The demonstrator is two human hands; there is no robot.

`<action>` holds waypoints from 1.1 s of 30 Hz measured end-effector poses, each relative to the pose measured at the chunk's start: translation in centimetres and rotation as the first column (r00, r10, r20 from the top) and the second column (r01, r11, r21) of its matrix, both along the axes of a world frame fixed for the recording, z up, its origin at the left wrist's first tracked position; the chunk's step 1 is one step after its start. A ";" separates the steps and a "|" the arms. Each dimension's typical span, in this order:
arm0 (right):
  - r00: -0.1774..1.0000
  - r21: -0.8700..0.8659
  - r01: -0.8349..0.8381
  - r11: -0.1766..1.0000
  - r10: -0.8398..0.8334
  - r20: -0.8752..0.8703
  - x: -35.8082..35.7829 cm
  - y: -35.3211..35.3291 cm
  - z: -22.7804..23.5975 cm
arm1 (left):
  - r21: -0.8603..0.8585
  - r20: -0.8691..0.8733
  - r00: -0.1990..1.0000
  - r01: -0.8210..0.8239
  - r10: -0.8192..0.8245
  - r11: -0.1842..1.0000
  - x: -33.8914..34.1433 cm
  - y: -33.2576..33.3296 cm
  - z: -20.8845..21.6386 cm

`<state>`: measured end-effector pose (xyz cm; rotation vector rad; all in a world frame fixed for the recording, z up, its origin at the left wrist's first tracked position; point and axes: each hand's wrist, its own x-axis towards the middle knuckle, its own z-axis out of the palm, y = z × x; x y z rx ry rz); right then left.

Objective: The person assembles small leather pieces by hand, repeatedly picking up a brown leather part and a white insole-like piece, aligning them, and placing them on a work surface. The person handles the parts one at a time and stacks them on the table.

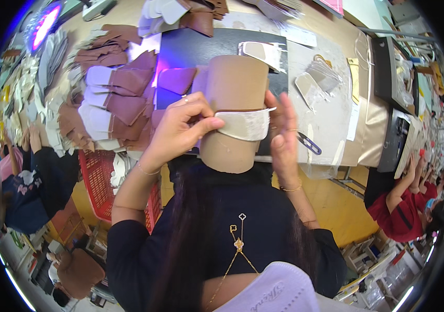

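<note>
A tan rounded form (236, 80), like a wide cylinder, stands before me at the edge of the table. Across its curve lies a cream piece of material (243, 126) with a brown strip along its upper edge and a frayed, whitish right part. My left hand (188, 122) pinches the left end of this piece between thumb and fingers. At the form's right side is my right hand (284, 138), its fingers apart beside the piece's other end; its fingertips are partly behind the form. Beyond it, another pale piece (261, 52) rests on the black mat (180, 44).
Stacks of brown and white cut pieces (120, 101) cover the table's left. Dark blue thread snips (309, 143) lie at right, near more pale pieces (321, 78). A red plastic basket (97, 182) stands below left. A purple-lit lamp (45, 26) is at far left; people work on both sides.
</note>
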<state>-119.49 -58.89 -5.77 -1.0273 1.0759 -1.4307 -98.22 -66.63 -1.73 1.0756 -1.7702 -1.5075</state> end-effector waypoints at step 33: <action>-0.078 -0.194 0.229 0.954 -0.181 -0.980 -13.1 -3.5 -5.7 | -0.566 0.584 0.702 -0.007 0.407 0.824 6.3 -5.1 -6.1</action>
